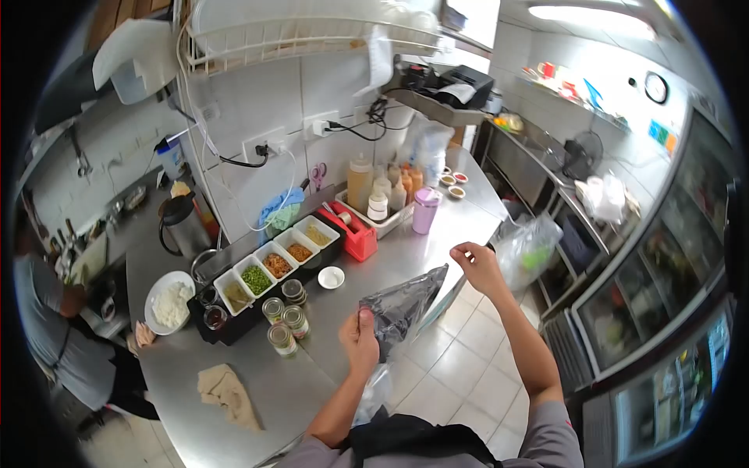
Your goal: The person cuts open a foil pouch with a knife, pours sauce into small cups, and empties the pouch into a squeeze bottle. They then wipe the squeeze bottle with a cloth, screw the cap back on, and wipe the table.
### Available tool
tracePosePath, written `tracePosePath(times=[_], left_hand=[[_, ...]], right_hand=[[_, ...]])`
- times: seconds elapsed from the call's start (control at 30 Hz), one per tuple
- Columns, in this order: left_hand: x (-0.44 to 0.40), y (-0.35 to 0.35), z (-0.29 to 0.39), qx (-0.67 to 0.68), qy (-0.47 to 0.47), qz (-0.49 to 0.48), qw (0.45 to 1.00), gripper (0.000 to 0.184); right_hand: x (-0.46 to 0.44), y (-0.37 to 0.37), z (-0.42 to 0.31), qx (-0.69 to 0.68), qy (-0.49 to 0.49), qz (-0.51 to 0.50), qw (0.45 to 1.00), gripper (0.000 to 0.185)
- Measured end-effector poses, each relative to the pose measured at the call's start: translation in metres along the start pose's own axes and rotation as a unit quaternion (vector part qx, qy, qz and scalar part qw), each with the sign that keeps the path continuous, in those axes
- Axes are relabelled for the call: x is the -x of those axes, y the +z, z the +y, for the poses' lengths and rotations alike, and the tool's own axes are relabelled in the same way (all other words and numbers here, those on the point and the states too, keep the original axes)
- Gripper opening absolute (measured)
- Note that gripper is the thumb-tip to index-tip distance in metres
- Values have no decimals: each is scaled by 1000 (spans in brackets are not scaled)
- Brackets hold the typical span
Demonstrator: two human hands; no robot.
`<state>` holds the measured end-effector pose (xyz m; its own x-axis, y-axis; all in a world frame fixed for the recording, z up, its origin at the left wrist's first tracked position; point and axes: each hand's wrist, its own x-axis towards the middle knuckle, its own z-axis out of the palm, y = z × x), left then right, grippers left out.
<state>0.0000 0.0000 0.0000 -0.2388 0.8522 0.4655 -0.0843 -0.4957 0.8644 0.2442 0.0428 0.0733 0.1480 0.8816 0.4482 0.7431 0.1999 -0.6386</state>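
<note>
A dark, thin plastic bag (402, 304) stretches out over the counter's front edge. My left hand (359, 341) is closed on its near end, thumb on top. The bag's far corner points up toward my right hand (477, 267), with a small gap visible between them. The fingers of my right hand are curled into a pinch; whether something small is between them I cannot make out. Left of the bag, a small white bowl (331, 278) and several lidded jars (295, 320) stand on the steel counter (328, 343).
Behind are a topping rack (253, 277), a red holder (356, 236), a lilac tumbler (424, 210) and sauce bottles (402, 191). A rice bowl (168, 304) and beige cloth (228, 396) lie left. A clear bag (530, 253) hangs right. Another person (66, 327) stands far left.
</note>
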Motion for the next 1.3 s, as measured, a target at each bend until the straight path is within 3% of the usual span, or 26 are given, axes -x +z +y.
tracePosePath(times=[0.07,0.1,0.17,0.27,0.4,0.5,0.53,0.63,0.73,0.83,0.9,0.97,1.03,1.07,1.1,1.17,1.2,1.23,1.27,1.3], left_hand=[[20,-11,-10,-8,-21,19,1000,38],[5,47,-32,32,-99,53,993,33],[-13,40,-48,-2,-139,43,989,27],[-24,49,-59,-38,-17,1,999,26],[-39,58,-54,-43,23,36,998,12],[-39,57,-44,-300,110,16,948,23],[-40,62,-46,-322,125,35,938,21],[-30,79,-41,-386,114,70,913,17],[-17,106,-46,-407,47,129,903,10],[-33,128,-45,-466,29,248,849,1],[-39,127,-62,-431,-26,364,825,16],[-54,127,-68,-270,1,402,875,20],[-65,131,-67,-151,26,429,890,21],[-69,135,-68,-116,39,439,890,22],[-72,138,-69,-79,51,449,889,22],[-73,134,-75,-78,58,440,893,19],[-75,133,-74,-92,55,441,891,19],[-77,132,-74,-104,55,442,889,19],[-80,135,-73,-59,42,444,893,19],[-85,137,-72,-60,46,437,896,20]], right_hand=[[-21,25,1,8,-96,12,995,17],[-98,15,20,100,-134,-39,985,15],[-152,66,4,66,-234,-56,968,13],[-218,149,-14,95,-382,-70,917,12],[-295,259,-22,211,-578,-24,788,9],[-343,324,-30,234,-627,-25,743,12],[-356,352,-29,217,-652,16,726,9],[-368,386,-27,233,-703,-9,672,7],[-363,400,-22,235,-698,6,677,8],[-372,389,-39,310,-644,-51,698,13],[-374,368,-47,268,-644,-31,716,14],[-368,343,-38,212,-639,-21,739,14],[-360,316,-32,132,-627,-10,768,14],[-351,297,-22,6,-583,-10,812,11],[-334,272,-7,-118,-529,-6,840,9],[-283,221,42,-324,-278,-93,900,14],[-251,180,69,-285,-147,-156,934,21],[-210,176,121,-342,-39,-217,913,28],[-162,173,159,-305,43,-303,902,32],[-114,156,175,-348,148,-456,806,37]])
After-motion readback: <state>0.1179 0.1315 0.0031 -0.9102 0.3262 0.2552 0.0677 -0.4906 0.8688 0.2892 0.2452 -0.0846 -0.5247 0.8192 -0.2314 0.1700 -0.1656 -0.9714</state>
